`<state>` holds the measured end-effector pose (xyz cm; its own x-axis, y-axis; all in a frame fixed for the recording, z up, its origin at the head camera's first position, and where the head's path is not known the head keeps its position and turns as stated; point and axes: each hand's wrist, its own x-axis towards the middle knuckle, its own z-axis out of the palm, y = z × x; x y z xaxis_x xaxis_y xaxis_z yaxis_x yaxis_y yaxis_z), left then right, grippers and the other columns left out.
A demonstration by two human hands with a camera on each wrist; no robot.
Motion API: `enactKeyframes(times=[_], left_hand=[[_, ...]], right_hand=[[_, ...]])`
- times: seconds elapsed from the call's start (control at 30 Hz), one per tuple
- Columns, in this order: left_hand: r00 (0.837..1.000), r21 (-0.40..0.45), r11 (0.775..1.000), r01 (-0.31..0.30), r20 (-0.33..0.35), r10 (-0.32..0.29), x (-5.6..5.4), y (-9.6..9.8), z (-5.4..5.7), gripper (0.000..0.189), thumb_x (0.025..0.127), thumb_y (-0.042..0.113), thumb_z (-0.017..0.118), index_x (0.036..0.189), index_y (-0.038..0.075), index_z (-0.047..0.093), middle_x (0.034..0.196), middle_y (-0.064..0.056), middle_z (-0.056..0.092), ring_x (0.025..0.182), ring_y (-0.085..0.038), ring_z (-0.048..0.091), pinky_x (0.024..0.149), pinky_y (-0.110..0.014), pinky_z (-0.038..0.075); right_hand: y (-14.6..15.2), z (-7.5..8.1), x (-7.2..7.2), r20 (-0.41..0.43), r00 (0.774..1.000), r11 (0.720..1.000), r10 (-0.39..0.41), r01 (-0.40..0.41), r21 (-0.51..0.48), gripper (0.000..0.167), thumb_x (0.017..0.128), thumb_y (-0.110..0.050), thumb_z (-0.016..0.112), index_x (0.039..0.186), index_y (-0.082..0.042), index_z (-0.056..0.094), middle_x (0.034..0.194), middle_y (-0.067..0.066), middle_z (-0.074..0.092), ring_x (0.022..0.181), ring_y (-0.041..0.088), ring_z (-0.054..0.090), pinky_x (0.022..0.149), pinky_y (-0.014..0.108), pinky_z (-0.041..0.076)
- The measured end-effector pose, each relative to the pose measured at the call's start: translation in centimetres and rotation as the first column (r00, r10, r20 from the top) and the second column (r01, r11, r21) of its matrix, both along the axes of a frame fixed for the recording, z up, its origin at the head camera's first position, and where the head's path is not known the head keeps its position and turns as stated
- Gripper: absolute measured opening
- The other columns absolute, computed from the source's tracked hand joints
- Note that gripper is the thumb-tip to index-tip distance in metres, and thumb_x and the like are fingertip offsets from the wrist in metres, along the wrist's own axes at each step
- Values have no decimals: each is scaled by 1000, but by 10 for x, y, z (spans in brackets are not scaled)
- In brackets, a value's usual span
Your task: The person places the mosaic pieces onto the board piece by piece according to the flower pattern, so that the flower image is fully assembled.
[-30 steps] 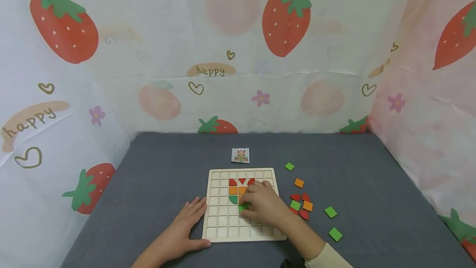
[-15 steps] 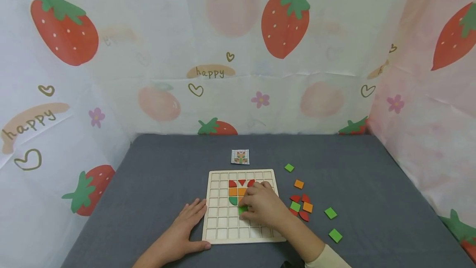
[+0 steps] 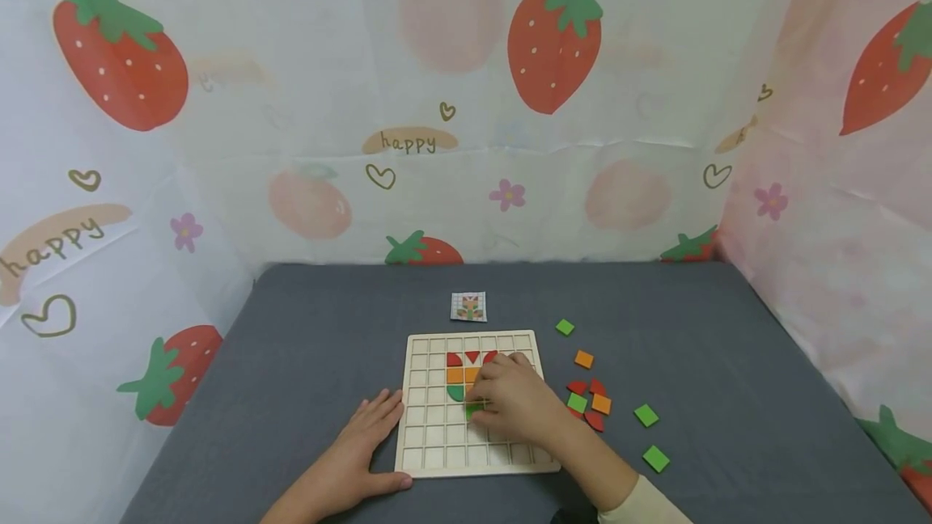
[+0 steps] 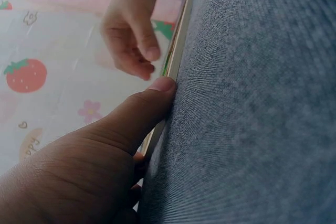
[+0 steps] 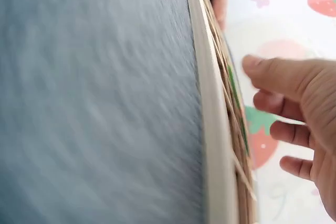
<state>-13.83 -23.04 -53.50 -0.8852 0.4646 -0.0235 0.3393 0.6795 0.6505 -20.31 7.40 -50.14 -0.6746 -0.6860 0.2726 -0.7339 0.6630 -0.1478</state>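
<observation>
Head view: my left grip (image 3: 357, 447) is spread, fingers straight, against the left side of the gridded board (image 3: 434, 434) on the grey bench (image 3: 306, 330). My right grip (image 3: 513, 403) is loosely bent over the board, by a green square tile (image 3: 472, 412) near mid-grid; whether that tile sits flush, cannot tell. Risks, as I judge: a fingertip catching the orange tiles (image 3: 455, 376) and tipping them from their cells; my right forearm (image 3: 593, 463) brushing the loose tiles (image 3: 600, 403) beside it. Writing: "happy" on the strawberry cloth (image 3: 410, 141). Picture card (image 3: 469, 306) too small to read. No brand found.

Left wrist view: my thumb (image 4: 163, 84) meets the board's edge; if it slackened, the board might slide. "Happy" shows partly.

Right wrist view: thumb and fingertips apart, moderately wide, nothing seen between. No lettering.
</observation>
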Motion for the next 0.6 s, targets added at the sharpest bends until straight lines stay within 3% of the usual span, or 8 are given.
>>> enactKeyframes(times=[0.27,0.6], left_hand=[[1000,-5,1000,-1,-7,1,-1,1,-2,111,79,66,78,159,2,36,170,-7,24,159,-33,13,127,-57,8],[1000,9,1000,-4,3,4,-1,0,-1,111,79,65,79,159,2,35,170,-8,23,159,-34,11,127,-56,6]], right_hand=[[29,37,-5,-16,999,990,-50,47,-135,21,84,-28,86,104,-24,81,102,-10,71,99,14,58,94,45,48],[86,64,-8,-69,984,984,-162,155,-91,23,85,-29,86,106,-24,80,105,-6,71,102,19,60,95,49,49]])
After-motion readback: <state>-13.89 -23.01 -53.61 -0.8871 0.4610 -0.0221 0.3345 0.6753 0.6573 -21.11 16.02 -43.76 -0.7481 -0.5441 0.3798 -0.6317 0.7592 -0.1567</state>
